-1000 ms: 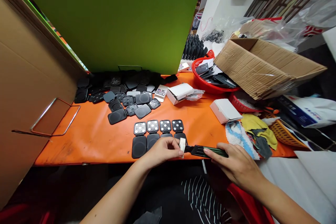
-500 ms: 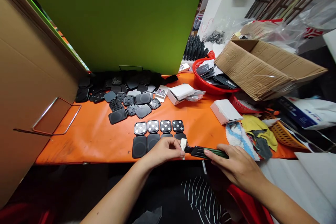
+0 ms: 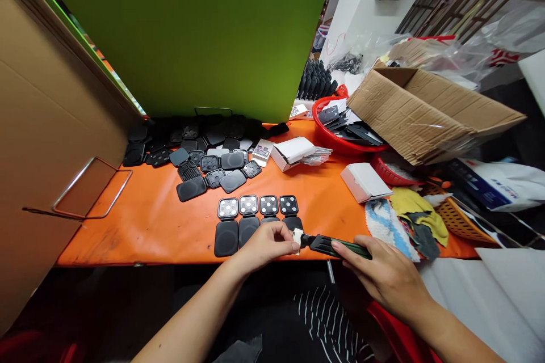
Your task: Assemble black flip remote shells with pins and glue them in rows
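Observation:
Between the thumb and fingers of my left hand (image 3: 272, 243) is a small white piece (image 3: 297, 240), held near the table's front edge. My right hand (image 3: 383, 266) grips a dark green and black handled tool (image 3: 340, 247), whose black tip touches or nearly touches the white piece. Just beyond my left hand, several black hinged cases lie open in a row, with round silver dots in their upper halves (image 3: 248, 205) and plain black lower halves (image 3: 226, 238). My left fingers partly cover the lower halves of some.
More black cases (image 3: 191, 187) are heaped at the back left by a green panel (image 3: 183, 34). White boxes (image 3: 365, 181), a red basin (image 3: 340, 139), a cardboard box (image 3: 417, 113) and cloths (image 3: 392, 227) sit right. A wire stand (image 3: 91, 188) is at left.
The white piece has tilted slightly between my left fingers, and the tool's tip has shifted a little. Both hands keep their hold.

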`<move>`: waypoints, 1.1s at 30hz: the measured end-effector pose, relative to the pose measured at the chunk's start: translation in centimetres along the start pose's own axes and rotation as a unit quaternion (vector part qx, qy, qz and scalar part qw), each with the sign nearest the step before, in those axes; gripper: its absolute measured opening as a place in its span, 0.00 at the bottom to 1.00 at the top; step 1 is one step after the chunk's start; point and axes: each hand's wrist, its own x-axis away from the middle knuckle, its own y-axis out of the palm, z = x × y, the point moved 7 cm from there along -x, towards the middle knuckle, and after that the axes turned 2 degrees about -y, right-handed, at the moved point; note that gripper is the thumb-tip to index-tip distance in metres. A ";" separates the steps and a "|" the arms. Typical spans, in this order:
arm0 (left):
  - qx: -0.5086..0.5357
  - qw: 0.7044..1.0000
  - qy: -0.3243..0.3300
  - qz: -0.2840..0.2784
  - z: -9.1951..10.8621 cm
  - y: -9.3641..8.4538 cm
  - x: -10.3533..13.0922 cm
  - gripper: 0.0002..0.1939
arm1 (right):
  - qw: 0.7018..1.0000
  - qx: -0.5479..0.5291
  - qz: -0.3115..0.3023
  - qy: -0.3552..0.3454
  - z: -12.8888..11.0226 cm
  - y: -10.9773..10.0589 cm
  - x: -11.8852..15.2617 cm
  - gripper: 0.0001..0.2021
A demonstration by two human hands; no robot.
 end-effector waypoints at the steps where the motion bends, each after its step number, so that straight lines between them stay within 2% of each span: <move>1: 0.002 1.000 -0.004 0.004 -0.1 0.0 0.1 0.14 | 1.000 0.004 0.004 0.004 0.0 0.0 0.1 0.20; 8: 0.026 0.999 -0.033 0.001 0.2 0.3 -0.1 0.12 | 0.997 0.021 0.037 0.066 -1.2 0.9 0.4 0.18; 11: 0.036 0.998 -0.048 0.002 0.3 0.3 0.1 0.10 | 0.996 0.002 0.026 0.088 -0.9 1.5 0.7 0.18; 12: 0.036 0.998 -0.055 -0.009 0.2 0.4 0.3 0.10 | 0.993 -0.006 0.028 0.117 0.1 1.3 1.1 0.18; 14: 0.036 0.994 -0.090 -0.045 -0.9 0.7 1.2 0.10 | 0.969 0.005 0.063 0.239 4.0 -0.1 2.8 0.20; 16: 0.027 0.991 -0.114 -0.060 -2.1 0.5 2.0 0.10 | 0.902 0.067 0.145 0.400 8.4 -2.6 5.8 0.24; 17: 0.015 0.993 -0.107 -0.049 -2.4 0.1 2.2 0.10 | 0.880 0.083 0.153 0.442 9.9 -3.2 6.8 0.26; 19: -0.011 0.998 -0.053 -0.010 -2.1 -0.7 2.2 0.10 | 0.913 0.012 0.089 0.398 11.3 -1.7 6.5 0.25; 21: -0.020 1.000 0.010 0.006 -1.1 -1.0 1.8 0.11 | 0.937 -0.025 0.045 0.345 11.0 0.9 5.4 0.22; 25: -0.001 0.998 0.061 0.007 0.4 -0.7 0.9 0.12 | 0.947 0.040 0.025 0.317 10.0 6.8 2.6 0.19; 27: 0.012 0.997 0.069 0.015 0.5 -0.7 0.7 0.12 | 0.949 0.058 0.026 0.309 9.7 8.8 1.4 0.17; 30: 0.047 0.997 0.059 0.020 0.1 -0.4 0.4 0.15 | 0.948 0.019 0.079 0.307 8.2 8.6 -0.2 0.17; 32: 0.050 0.997 0.053 0.025 -0.1 0.0 0.0 0.16 | 0.944 -0.109 0.105 0.294 6.1 7.4 -1.5 0.17; 33: 0.039 0.997 0.057 0.032 -0.1 0.1 -0.1 0.16 | 0.932 -0.205 0.098 0.283 4.7 6.8 -2.3 0.16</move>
